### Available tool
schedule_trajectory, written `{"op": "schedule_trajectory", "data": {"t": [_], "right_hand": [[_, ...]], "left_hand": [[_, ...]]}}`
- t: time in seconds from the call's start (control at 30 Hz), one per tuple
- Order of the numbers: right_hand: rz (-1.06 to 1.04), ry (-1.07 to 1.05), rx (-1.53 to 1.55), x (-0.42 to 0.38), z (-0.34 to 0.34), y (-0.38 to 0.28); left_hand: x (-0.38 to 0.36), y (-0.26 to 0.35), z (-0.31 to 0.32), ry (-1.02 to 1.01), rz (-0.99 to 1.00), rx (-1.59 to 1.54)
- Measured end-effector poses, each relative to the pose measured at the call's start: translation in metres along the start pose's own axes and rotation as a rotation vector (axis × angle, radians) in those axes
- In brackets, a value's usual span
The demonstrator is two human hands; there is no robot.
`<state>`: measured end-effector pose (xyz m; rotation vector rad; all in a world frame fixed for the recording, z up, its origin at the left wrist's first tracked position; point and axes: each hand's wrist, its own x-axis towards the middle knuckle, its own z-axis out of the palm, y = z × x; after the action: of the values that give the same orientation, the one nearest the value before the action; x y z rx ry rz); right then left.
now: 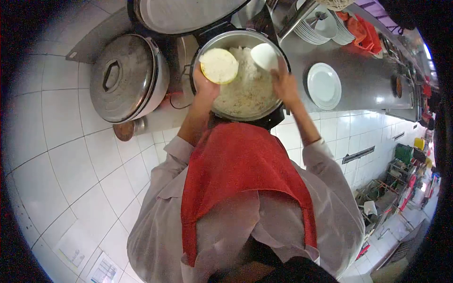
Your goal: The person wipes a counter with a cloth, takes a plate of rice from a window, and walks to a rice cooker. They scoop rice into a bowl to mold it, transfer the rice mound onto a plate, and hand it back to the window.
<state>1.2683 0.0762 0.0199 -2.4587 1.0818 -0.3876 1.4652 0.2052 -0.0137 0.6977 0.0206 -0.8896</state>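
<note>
Left hand (206, 87): grip cups a yellow bowl (230, 81) of rice (220, 64) over the pot (236, 39). Right hand (285, 88): grip closes on a white scoop (265, 57), just right of the bowl, long axis slanting forward-left from the fingers.

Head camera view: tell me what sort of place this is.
Probably a restaurant or canteen kitchen: a large open pot holds what looks like rice, a big lidded pot stands beside it, and white plates are stacked on a metal counter.
</note>
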Motion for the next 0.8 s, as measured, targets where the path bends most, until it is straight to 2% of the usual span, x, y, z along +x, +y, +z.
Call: {"op": "schedule_trajectory", "data": {"t": [0.03, 0.07, 0.13, 0.17, 0.2, 0.27, 0.3, 0.37, 0.4, 0.47, 0.6, 0.7, 0.77, 0.8], "right_hand": [[0.052, -0.016, -0.125, 0.009, -0.005, 0.005], [0.05, -0.028, -0.123, 0.016, -0.003, 0.016], [-0.354, -0.288, -0.549, 0.03, 0.007, 0.044], [-0.354, -0.373, -0.594, 0.037, 0.037, 0.071], [-0.35, -0.38, -0.597, 0.039, 0.043, 0.067], [-0.074, -0.557, -0.69, 0.041, 0.059, 0.042], [-0.077, -0.558, -0.694, 0.043, 0.063, 0.035], [-0.318, -0.519, -0.752, 0.046, 0.072, 0.027], [-0.328, -0.522, -0.754, 0.053, 0.082, 0.035], [-0.595, -0.579, -0.842, 0.066, 0.108, 0.058], [-0.52, -0.667, -0.805, 0.067, 0.087, 0.034], [-0.587, -0.693, -0.791, 0.078, 0.104, 0.046], [-0.769, -0.721, -0.704, 0.084, 0.105, 0.049], [-0.776, -0.717, -0.707, 0.089, 0.107, 0.056]], "left_hand": [[-0.001, 0.005, 0.001, 0.015, -0.003, -0.001], [0.001, 0.01, 0.002, 0.041, 0.05, 0.04], [0.004, 0.018, 0.005, 0.069, 0.097, 0.083], [0.004, 0.02, 0.007, 0.047, 0.086, 0.065], [0.004, 0.021, 0.008, 0.024, 0.075, 0.045], [0.004, 0.019, 0.006, 0.029, 0.066, 0.032], [0.004, 0.018, 0.006, 0.039, 0.064, 0.024], [0.003, 0.018, 0.004, 0.056, 0.069, 0.011], [0.0, 0.02, 0.006, 0.091, 0.054, -0.012], [-0.005, 0.022, 0.005, 0.134, 0.037, -0.033], [-0.003, 0.021, 0.002, 0.076, 0.062, 0.01], [0.003, 0.018, -0.003, 0.027, 0.088, 0.002], [0.0, 0.02, -0.003, -0.015, 0.104, 0.019], [-0.01, 0.026, 0.009, 0.012, 0.08, 0.001]]}}
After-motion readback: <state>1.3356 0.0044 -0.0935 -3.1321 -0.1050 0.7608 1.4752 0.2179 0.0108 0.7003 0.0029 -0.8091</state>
